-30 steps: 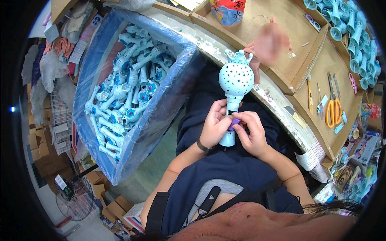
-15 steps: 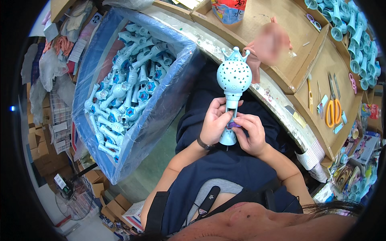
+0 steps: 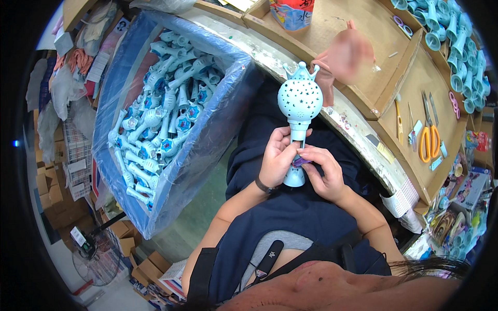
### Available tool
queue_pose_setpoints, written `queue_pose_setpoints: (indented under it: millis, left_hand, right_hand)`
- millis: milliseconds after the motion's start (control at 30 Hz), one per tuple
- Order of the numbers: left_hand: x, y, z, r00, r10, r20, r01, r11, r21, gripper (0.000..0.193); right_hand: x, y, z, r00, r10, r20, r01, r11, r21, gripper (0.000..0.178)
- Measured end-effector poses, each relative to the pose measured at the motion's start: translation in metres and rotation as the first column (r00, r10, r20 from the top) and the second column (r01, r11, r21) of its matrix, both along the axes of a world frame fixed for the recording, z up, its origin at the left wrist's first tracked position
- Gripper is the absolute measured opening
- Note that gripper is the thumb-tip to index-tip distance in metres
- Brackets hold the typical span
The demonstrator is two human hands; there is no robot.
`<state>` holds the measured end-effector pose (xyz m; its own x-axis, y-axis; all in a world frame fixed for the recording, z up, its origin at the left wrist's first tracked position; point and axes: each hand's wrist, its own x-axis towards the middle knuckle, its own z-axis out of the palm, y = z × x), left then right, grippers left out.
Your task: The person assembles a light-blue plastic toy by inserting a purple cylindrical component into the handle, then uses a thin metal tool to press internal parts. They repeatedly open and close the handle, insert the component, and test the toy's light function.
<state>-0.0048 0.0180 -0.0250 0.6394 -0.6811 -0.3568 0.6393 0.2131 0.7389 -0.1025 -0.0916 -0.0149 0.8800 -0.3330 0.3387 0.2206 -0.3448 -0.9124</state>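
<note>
A light blue toy wand stands nearly upright in front of my body, with a crown on top of a round head pierced with star shapes. Its handle has a long opening facing me. My left hand is closed round the handle from the left, thumb at the opening. At the opening's lower end, a small purple piece shows between my fingers. My right hand pinches this piece from the right; its exact shape is partly covered by the fingertips.
To the left, a blue plastic-lined bin holds many light blue wands. On the right, cardboard trays hold orange-handled scissors and a yellow-handled tool. A partly blurred pinkish thing lies at the workbench edge. Light blue cone-shaped parts are heaped far right.
The wand stays in my left hand, its head shifted very slightly left. My right fingers have moved a little at the opening, and the purple piece appears slightly tilted.
</note>
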Motion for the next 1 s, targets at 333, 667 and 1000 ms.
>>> queue_pose_setpoints:
  millis: [333, 667, 1000]
  left_hand:
    - [0.001, 0.001, 0.003, 0.998, -0.045, -0.040, 0.045, 0.999, 0.005, 0.029]
    - [0.003, 0.000, 0.006, 0.997, -0.041, -0.067, 0.044, 0.998, 0.048, 0.027]
    - [0.002, -0.001, 0.002, 0.999, -0.046, 0.002, 0.046, 0.997, 0.065, 0.032]
  right_hand:
    - [-0.009, -0.001, -0.008, 0.992, 0.037, 0.123, -0.024, 0.994, -0.104, 0.034]
    - [-0.020, -0.007, -0.007, 0.990, 0.086, 0.116, -0.058, 0.973, -0.224, 0.037]
    - [-0.023, -0.009, -0.002, 0.991, 0.087, 0.098, -0.075, 0.990, -0.123, 0.034]
